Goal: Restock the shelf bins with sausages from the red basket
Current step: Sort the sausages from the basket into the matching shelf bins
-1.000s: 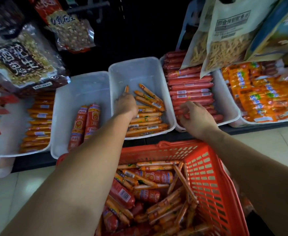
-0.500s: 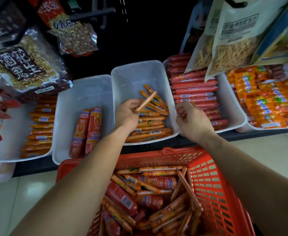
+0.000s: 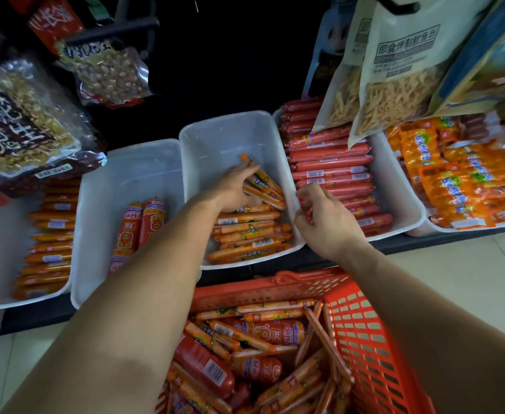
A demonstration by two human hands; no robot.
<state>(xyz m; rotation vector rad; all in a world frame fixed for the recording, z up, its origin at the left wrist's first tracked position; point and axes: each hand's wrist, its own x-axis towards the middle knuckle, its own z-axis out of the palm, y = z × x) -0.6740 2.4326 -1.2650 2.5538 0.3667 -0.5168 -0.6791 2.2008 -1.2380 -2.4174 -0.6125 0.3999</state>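
A red basket (image 3: 364,339) at the bottom holds several thin orange and thick red sausages (image 3: 263,333). Above it stands a row of white shelf bins. My left hand (image 3: 233,189) lies inside the middle bin (image 3: 221,138), fingers closed over a thin orange sausage (image 3: 244,157) whose tip pokes out past them, on the pile of thin orange sausages (image 3: 245,234). My right hand (image 3: 325,222) hovers at the left edge of the bin of long red sausages (image 3: 328,162), fingers curled around a red sausage end.
The bin (image 3: 125,174) left of the middle one holds two thick red sausages (image 3: 139,228). The far-left bin has orange sausages (image 3: 51,234); the far-right one has orange packets (image 3: 454,180). Snack bags (image 3: 394,70) hang over the right bins, peanut bags (image 3: 21,124) at left.
My left hand has lowered the thin sausage it held up onto the back of the pile. My right hand stayed at the red-sausage bin's edge. The view shifted slightly.
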